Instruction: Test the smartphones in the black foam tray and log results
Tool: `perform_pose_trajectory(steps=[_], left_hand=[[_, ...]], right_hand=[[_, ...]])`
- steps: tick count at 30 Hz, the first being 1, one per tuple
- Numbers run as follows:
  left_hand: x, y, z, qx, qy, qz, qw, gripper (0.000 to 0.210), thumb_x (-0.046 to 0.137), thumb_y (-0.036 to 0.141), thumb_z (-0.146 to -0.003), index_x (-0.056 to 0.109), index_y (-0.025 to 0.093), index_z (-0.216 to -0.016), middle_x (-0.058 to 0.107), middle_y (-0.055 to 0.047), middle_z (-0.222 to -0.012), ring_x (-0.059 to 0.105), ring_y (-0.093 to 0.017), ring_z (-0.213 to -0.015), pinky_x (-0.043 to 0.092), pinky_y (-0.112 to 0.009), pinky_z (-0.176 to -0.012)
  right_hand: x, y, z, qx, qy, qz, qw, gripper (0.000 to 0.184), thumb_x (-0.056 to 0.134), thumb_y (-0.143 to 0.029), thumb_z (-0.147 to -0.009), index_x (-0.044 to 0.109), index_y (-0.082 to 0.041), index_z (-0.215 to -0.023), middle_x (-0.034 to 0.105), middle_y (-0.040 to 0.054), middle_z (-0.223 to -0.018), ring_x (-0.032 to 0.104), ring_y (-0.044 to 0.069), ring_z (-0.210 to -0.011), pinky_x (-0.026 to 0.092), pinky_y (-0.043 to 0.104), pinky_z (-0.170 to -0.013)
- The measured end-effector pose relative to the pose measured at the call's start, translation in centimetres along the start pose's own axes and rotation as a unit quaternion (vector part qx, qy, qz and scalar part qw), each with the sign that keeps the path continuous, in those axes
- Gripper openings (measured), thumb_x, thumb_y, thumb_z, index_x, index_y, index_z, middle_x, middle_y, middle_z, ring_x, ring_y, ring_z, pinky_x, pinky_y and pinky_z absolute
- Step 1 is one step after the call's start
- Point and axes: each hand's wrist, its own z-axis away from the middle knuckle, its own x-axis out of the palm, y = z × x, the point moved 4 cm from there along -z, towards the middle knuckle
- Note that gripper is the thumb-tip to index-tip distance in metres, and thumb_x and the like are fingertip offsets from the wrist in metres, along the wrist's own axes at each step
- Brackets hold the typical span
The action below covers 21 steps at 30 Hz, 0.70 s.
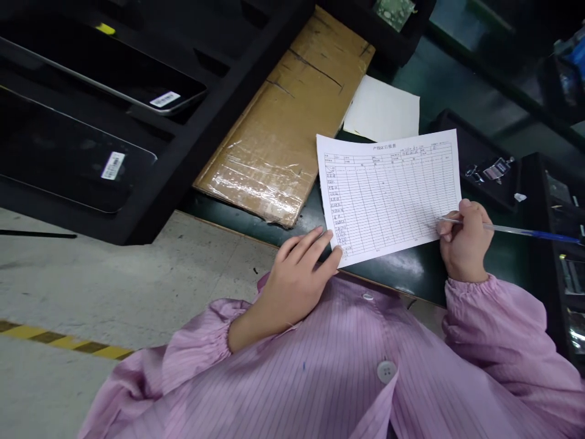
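A printed form (393, 201) with a grid of rows and columns lies tilted on the dark green table. My left hand (304, 274) rests at its lower left corner, fingers stretched out and slightly apart, with the fingertips on the paper's edge. In my right hand (466, 241) is a clear pen (512, 230) with a blue end, pinched between thumb and fingers. Its tip points left at the lower right part of the form. Some handwriting shows along the left column and the top of the sheet.
Left, a black foam tray (159, 207) holds dark tablet-like devices with barcode labels. A taped cardboard piece (292, 122) lies beside it, near a blank white sheet (386, 110). A black tray (507, 189) with a metal clip stands right. Striped tape (64, 340) marks the floor.
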Motion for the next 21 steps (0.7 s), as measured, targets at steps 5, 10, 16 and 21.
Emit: perform_pose_trajectory(steps=[5, 10, 16, 21], left_hand=[[0.0, 0.3, 0.0, -0.002, -0.014, -0.024, 1.0, 0.023, 0.057, 0.017, -0.095, 0.066, 0.015, -0.116, 0.07, -0.016, -0.127, 0.064, -0.032, -0.123, 0.052, -0.045, -0.095], [-0.1, 0.4, -0.1, 0.001, -0.023, -0.024, 0.999, 0.024, 0.055, 0.017, -0.097, 0.066, 0.015, -0.118, 0.07, -0.016, -0.128, 0.065, -0.033, -0.123, 0.053, -0.047, -0.095], [0.1, 0.3, -0.2, 0.005, -0.02, -0.028, 0.999, 0.025, 0.056, 0.016, -0.096, 0.063, 0.015, -0.12, 0.069, -0.018, -0.128, 0.065, -0.034, -0.123, 0.054, -0.049, -0.094], [0.2, 0.4, -0.2, -0.002, -0.025, -0.029, 0.999, 0.026, 0.057, 0.014, -0.095, 0.064, 0.015, -0.12, 0.069, -0.019, -0.128, 0.065, -0.034, -0.123, 0.054, -0.049, -0.095]], right_hand=[[0.2, 0.2, 0.2, 0.012, -0.029, -0.01, 0.999, 0.039, 0.075, -0.038, -0.082, 0.048, -0.021, -0.06, 0.049, -0.0064, -0.047, 0.042, 0.006, -0.036, 0.023, 0.02, -0.034], [0.5, 0.2, 0.5, 0.006, -0.046, 0.018, 0.999, 0.04, 0.073, -0.043, -0.085, 0.048, -0.021, -0.061, 0.049, -0.0066, -0.046, 0.038, 0.006, -0.036, 0.022, 0.02, -0.035], [1.7, -0.2, 0.8, -0.011, -0.11, 0.102, 0.989, 0.048, 0.074, -0.051, -0.083, 0.044, -0.023, -0.059, 0.047, -0.0073, -0.042, 0.038, 0.008, -0.037, 0.031, 0.023, -0.041], [3.3, -0.9, 1.5, -0.038, -0.135, 0.13, 0.981, 0.051, 0.072, -0.054, -0.085, 0.041, -0.024, -0.056, 0.047, -0.0067, -0.04, 0.039, 0.01, -0.037, 0.034, 0.026, -0.042]])
